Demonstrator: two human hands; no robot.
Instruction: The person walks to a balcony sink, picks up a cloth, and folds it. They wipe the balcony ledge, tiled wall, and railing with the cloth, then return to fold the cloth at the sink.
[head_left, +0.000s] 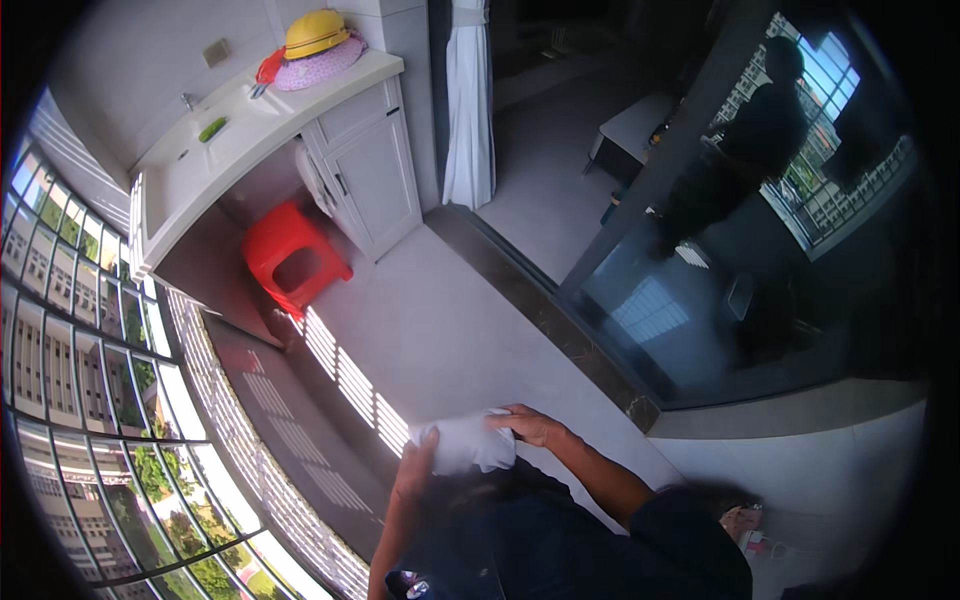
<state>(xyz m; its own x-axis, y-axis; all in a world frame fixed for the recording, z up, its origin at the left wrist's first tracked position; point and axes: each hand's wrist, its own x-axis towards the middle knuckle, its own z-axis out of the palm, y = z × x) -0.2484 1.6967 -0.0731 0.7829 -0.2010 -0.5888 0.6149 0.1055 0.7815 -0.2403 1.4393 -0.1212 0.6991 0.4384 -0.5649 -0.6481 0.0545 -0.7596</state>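
A bunched white cloth [463, 443] is held in front of my chest by both hands. My left hand [414, 468] grips its left end from below. My right hand [530, 425] closes over its upper right side, fingers curled on the fabric. Both forearms rise from the lower edge over my dark clothing [560, 545]. The cloth hangs above the pale tiled balcony floor [440, 330].
A red plastic stool [290, 255] stands under a white sink counter [250, 125] with a cabinet [370, 170]. A yellow helmet [315, 32] lies on the counter. Window bars [110, 400] curve along the left. A sliding glass door [720, 300] and a white curtain [468, 100] are on the right.
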